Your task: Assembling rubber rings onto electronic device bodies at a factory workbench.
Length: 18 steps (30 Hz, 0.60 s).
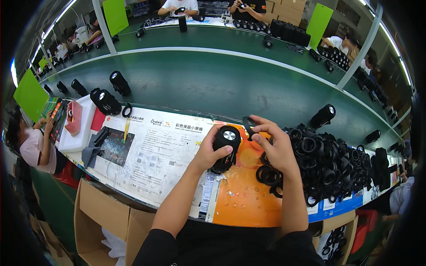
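Observation:
A black cylindrical speaker with a silver disc on its end is gripped in my left hand, thumb across its side. Between the fingers and thumb of my right hand, a black ring is pinched, seen nearly edge-on. The ring is just to the right of the speaker and apart from it. Beside my right hand a large heap of black rings covers the table, and a few loose rings lie by my right wrist.
Printed white and orange sheets cover the table. Beyond runs a green conveyor belt carrying more speakers. At left are another speaker, a single ring and a white foam tray. Cardboard boxes stand below; co-workers sit around.

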Each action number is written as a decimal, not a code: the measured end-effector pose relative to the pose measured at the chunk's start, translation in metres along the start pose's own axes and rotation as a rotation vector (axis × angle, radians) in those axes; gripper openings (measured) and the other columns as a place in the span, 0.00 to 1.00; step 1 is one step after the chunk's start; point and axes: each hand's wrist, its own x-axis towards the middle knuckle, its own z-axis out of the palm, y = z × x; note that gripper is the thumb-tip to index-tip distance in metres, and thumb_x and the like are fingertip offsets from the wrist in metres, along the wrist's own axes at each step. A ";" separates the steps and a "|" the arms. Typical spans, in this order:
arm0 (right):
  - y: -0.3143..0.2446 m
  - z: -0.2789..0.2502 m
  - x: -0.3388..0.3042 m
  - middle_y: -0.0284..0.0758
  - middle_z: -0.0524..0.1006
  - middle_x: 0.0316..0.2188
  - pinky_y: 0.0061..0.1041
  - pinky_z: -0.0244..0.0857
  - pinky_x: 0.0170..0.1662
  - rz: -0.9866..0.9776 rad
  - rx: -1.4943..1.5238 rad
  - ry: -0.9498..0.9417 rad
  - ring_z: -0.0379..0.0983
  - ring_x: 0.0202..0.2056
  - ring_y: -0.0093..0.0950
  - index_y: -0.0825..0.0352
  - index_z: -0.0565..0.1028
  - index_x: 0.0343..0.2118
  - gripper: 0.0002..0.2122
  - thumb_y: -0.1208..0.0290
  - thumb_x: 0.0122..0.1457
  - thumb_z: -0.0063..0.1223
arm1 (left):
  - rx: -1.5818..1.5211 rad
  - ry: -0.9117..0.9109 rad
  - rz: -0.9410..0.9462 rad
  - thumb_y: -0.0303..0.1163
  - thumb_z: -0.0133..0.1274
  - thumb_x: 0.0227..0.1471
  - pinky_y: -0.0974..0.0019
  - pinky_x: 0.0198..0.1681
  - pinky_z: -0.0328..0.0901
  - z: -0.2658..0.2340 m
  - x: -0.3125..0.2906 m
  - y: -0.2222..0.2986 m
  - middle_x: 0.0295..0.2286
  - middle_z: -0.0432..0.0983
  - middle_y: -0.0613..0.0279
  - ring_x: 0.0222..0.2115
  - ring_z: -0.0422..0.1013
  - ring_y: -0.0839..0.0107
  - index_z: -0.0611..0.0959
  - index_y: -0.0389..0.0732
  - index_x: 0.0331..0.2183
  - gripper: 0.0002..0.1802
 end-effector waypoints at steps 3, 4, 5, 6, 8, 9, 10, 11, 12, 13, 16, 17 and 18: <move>-0.019 -0.002 0.027 0.47 0.79 0.63 0.33 0.71 0.63 0.165 0.181 -0.265 0.77 0.57 0.29 0.74 0.80 0.46 0.10 0.72 0.70 0.63 | 0.019 -0.016 -0.025 0.39 0.72 0.54 0.64 0.58 0.71 0.001 -0.005 0.006 0.51 0.78 0.58 0.53 0.75 0.69 0.73 0.39 0.62 0.40; -0.021 0.000 0.035 0.47 0.79 0.63 0.33 0.71 0.63 0.163 0.181 -0.271 0.77 0.57 0.29 0.74 0.80 0.46 0.10 0.72 0.70 0.63 | 0.059 -0.006 -0.013 0.40 0.73 0.54 0.64 0.58 0.72 0.000 -0.006 0.007 0.51 0.78 0.58 0.52 0.76 0.69 0.73 0.39 0.62 0.40; -0.024 0.001 0.043 0.46 0.80 0.62 0.33 0.72 0.63 0.164 0.151 -0.358 0.77 0.56 0.29 0.74 0.80 0.47 0.10 0.71 0.71 0.63 | 0.095 0.001 0.002 0.41 0.73 0.54 0.64 0.57 0.72 -0.001 -0.005 0.007 0.51 0.78 0.58 0.52 0.76 0.69 0.74 0.39 0.62 0.41; -0.026 0.001 0.048 0.45 0.80 0.61 0.33 0.72 0.62 0.164 0.121 -0.445 0.78 0.55 0.29 0.73 0.80 0.47 0.10 0.70 0.71 0.63 | 0.122 0.001 -0.007 0.42 0.73 0.54 0.64 0.56 0.72 -0.002 -0.006 0.007 0.50 0.78 0.58 0.51 0.76 0.69 0.74 0.39 0.63 0.41; -0.030 0.000 0.053 0.45 0.80 0.61 0.33 0.72 0.63 0.158 0.058 -0.484 0.78 0.56 0.29 0.72 0.81 0.46 0.10 0.70 0.71 0.62 | 0.118 -0.008 -0.038 0.43 0.73 0.54 0.65 0.55 0.72 0.001 -0.007 0.009 0.50 0.78 0.58 0.49 0.76 0.69 0.74 0.38 0.63 0.42; -0.029 -0.002 0.055 0.44 0.81 0.60 0.34 0.73 0.62 0.118 0.023 -0.500 0.80 0.55 0.32 0.72 0.82 0.45 0.10 0.68 0.71 0.63 | 0.121 -0.012 -0.042 0.43 0.73 0.54 0.65 0.54 0.72 0.002 -0.006 0.009 0.49 0.78 0.58 0.49 0.76 0.70 0.74 0.38 0.63 0.42; -0.029 -0.004 0.058 0.44 0.82 0.59 0.36 0.74 0.61 0.079 -0.011 -0.515 0.82 0.54 0.35 0.72 0.82 0.44 0.11 0.67 0.70 0.64 | 0.119 -0.005 -0.035 0.43 0.73 0.54 0.65 0.54 0.72 0.003 -0.005 0.010 0.49 0.78 0.58 0.49 0.76 0.70 0.74 0.38 0.63 0.42; -0.033 -0.006 0.059 0.45 0.81 0.60 0.36 0.74 0.61 0.076 -0.038 -0.536 0.82 0.54 0.37 0.71 0.83 0.43 0.11 0.67 0.69 0.64 | 0.111 -0.024 -0.043 0.43 0.73 0.54 0.65 0.54 0.72 0.004 -0.005 0.011 0.49 0.78 0.58 0.48 0.76 0.70 0.74 0.38 0.63 0.42; -0.037 -0.005 0.061 0.45 0.81 0.60 0.36 0.74 0.61 0.076 -0.038 -0.543 0.82 0.54 0.37 0.71 0.83 0.43 0.11 0.67 0.69 0.64 | 0.104 -0.045 -0.052 0.43 0.73 0.54 0.65 0.54 0.72 0.005 -0.005 0.012 0.49 0.78 0.59 0.48 0.75 0.70 0.74 0.38 0.63 0.42; -0.041 -0.004 0.063 0.45 0.81 0.60 0.36 0.72 0.63 0.061 -0.083 -0.557 0.81 0.56 0.36 0.71 0.83 0.42 0.10 0.67 0.70 0.64 | 0.116 -0.037 -0.011 0.44 0.74 0.54 0.65 0.53 0.72 0.006 -0.004 0.012 0.48 0.78 0.59 0.47 0.76 0.71 0.73 0.39 0.64 0.42; -0.047 0.000 0.067 0.45 0.82 0.60 0.36 0.71 0.64 0.036 -0.141 -0.585 0.80 0.57 0.35 0.71 0.83 0.40 0.10 0.68 0.69 0.65 | 0.151 -0.023 -0.001 0.44 0.74 0.54 0.65 0.52 0.72 0.003 -0.007 0.012 0.47 0.78 0.59 0.47 0.76 0.71 0.73 0.39 0.64 0.43; -0.048 -0.001 0.068 0.44 0.82 0.59 0.36 0.71 0.64 0.026 -0.154 -0.596 0.80 0.57 0.36 0.71 0.83 0.40 0.10 0.68 0.69 0.65 | 0.148 -0.023 -0.001 0.44 0.74 0.54 0.65 0.52 0.72 0.004 -0.006 0.013 0.47 0.78 0.59 0.47 0.76 0.71 0.73 0.39 0.64 0.43; -0.048 -0.002 0.068 0.44 0.82 0.59 0.36 0.71 0.64 0.028 -0.155 -0.597 0.80 0.57 0.36 0.71 0.83 0.40 0.10 0.68 0.69 0.65 | 0.156 -0.040 -0.035 0.44 0.74 0.54 0.65 0.52 0.72 0.004 -0.006 0.017 0.47 0.78 0.59 0.46 0.76 0.71 0.72 0.39 0.64 0.43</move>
